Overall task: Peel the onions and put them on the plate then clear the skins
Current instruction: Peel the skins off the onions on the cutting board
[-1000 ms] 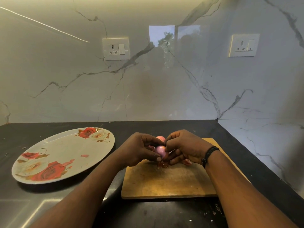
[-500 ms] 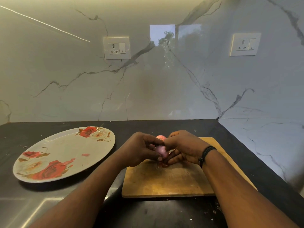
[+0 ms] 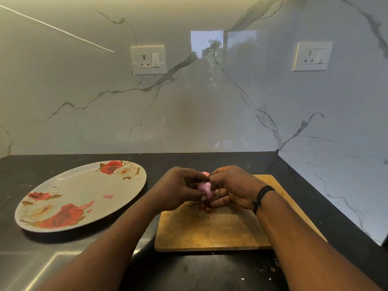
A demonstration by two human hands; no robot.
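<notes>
A small pink onion [image 3: 204, 188] sits between both hands above the far end of the wooden cutting board [image 3: 212, 232]. My left hand [image 3: 178, 189] grips it from the left, and my right hand [image 3: 233, 189] pinches its top and cups it from the right. A second pink onion [image 3: 205, 174] peeks out just behind my fingers. Dark red skins [image 3: 205, 208] lie on the board under the hands. The oval plate [image 3: 81, 194] with red roses rests at the left with no onions on it.
The black counter [image 3: 199, 271] has small skin flakes near the board's right front corner. Marble walls close off the back and right side, with two sockets [image 3: 148, 59] [image 3: 312, 56]. A black band is on my right wrist.
My hands have shifted slightly; the right fingers have moved up to the onion's top, and more of its pink side shows between the hands.
</notes>
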